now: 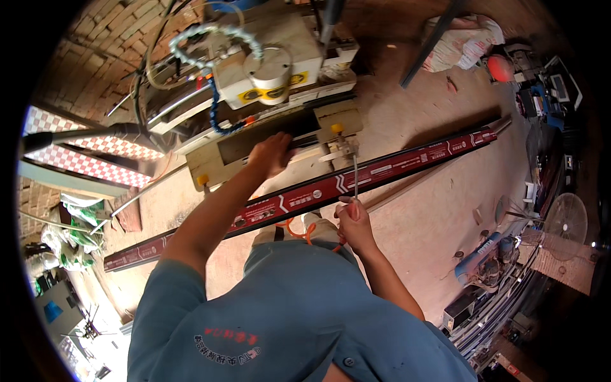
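My right hand [354, 224] is closed around the reddish handle of an air blow gun [356, 175]. Its long thin metal nozzle points away from me, over the profile, up to a metal clamp [342, 149] on the machine bed. A coiled orange hose [310, 233] hangs below, near my waist. Farther left, my left hand [272, 155] reaches over the bed beside a pale bar [304, 153]; its fingers are bent and slightly blurred, and I cannot make out anything in them. Between me and the machine lies a long profile [382, 170] with dark red printed film, slanting up to the right.
Beyond the bed stands a pale machine [270, 76] with flexible coolant hoses [216, 32]. Yellow knobs [337, 128] sit on its bed. At right are a fan [565, 219], a blue cylindrical tool [477, 258] and stacked metal lengths [509, 299]. A whitish sack [464, 41] lies at the far right.
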`<state>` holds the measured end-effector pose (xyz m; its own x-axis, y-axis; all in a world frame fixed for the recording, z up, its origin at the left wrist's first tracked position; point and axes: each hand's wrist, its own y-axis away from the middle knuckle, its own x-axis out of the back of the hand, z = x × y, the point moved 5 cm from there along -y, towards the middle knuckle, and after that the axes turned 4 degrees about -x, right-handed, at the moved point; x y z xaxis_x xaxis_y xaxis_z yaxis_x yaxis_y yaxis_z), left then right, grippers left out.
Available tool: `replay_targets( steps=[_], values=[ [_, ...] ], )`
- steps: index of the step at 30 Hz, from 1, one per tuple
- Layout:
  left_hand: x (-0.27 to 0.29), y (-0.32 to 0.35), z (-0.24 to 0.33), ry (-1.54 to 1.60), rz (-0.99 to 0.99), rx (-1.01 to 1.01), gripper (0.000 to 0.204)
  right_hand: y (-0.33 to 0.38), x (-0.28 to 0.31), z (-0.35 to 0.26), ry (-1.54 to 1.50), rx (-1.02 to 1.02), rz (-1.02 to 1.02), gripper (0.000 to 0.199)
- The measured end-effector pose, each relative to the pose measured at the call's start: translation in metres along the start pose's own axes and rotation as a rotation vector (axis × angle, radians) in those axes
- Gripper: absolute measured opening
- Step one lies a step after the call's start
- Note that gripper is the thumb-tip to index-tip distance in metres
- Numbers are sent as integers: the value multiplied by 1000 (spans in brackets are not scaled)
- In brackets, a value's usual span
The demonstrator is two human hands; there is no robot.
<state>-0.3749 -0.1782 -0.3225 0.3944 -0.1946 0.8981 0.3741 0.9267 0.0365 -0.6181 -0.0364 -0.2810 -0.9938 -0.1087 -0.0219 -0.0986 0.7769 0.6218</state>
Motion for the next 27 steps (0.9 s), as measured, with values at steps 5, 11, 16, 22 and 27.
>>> replay_targets(
  steps=[5,11,16,22,27],
  values=[
    [-38,-115,41,-83,-15,63,38,-8,46,19,180,109,65,35],
    [-82,-210,26,-303,-62,177,30,25,89,0,140,-178,56,53],
    [-99,-232,28,-270,-116,272,18,25,116,-10,89,-143,75,42],
    [-67,-209,55,-334,-61,162,25,0,121,-45,349,-89,127,37],
    [12,-125,86,-239,-160,264,37,-56,140,-85,689,98,207,53]
  ],
)
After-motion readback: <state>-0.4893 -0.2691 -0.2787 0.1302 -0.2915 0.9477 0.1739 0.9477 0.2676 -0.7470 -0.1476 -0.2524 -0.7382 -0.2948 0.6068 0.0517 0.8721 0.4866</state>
